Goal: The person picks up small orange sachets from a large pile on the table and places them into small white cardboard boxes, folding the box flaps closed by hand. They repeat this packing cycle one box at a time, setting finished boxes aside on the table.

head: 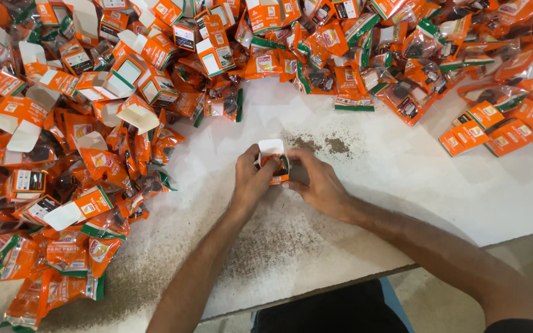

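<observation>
head view, looking down on a white table (pixel 402 185). both hands meet at table centre on one small orange carton (pixel 274 161) with its white top flap standing open. left hand (pixel 251 182) grips the carton's left side, fingers curled round it; right hand (pixel 319 182) holds the right side, fingertips pressed at the box edge. an orange sachet shows in the carton mouth. dark powder (pixel 328 145) is scattered just beyond the hands, with more powder on the near table edge. heaps of orange sachets (pixel 69 246) and open orange cartons (pixel 131 74) crowd the left and far sides; flat cartons (pixel 495 126) lie at right.
</observation>
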